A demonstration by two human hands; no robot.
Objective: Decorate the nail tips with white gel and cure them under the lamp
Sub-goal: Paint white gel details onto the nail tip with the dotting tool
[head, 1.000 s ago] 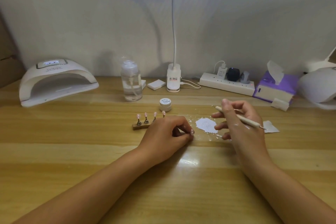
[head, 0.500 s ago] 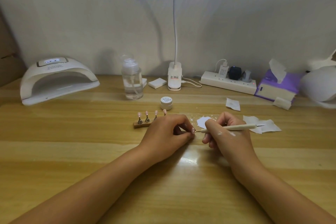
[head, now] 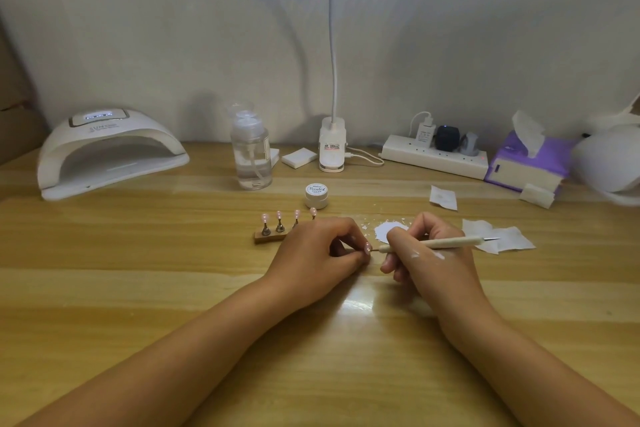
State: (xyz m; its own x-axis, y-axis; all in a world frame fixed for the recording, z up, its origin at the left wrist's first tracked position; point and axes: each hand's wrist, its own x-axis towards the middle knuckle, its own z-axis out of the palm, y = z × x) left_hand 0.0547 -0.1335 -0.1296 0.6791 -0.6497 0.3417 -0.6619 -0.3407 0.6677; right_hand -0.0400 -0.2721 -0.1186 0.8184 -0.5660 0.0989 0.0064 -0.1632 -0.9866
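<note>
Wood-grain planks are forming the surface (head: 138,288), which is running back to a plain white wall (head: 173,45). One desk lamp (head: 332,146) is standing at the rear centre, with its lit head shining down from the top edge. One white curing lamp (head: 110,149) is sitting at the rear left with its opening facing forward. One clear pump bottle (head: 251,152) is standing between the two lamps. One power strip (head: 433,156) is lying at the rear right and carrying three plugs. One purple tissue pack (head: 526,163) is sitting just beside it.

One gel jar (head: 316,195), lid on, is resting at centre. Just in front of it, one wooden stand (head: 270,236) is holding four pink nail tips (head: 279,215) upright on pegs.

The left hand (head: 318,253) is pinching a fifth nail tip (head: 367,248), with its fingers curled inward. The right hand (head: 433,263) is gripping one dotting tool (head: 450,242) pen-fashion, fingers closed round the shaft. The tool's near point is touching the fifth nail tip. White smears are showing on the back of the right hand.

One white paper palette (head: 388,229) is lying just behind the right hand. Three wipes (head: 498,239) are lying at right, two overlapping and one apart behind them.
</note>
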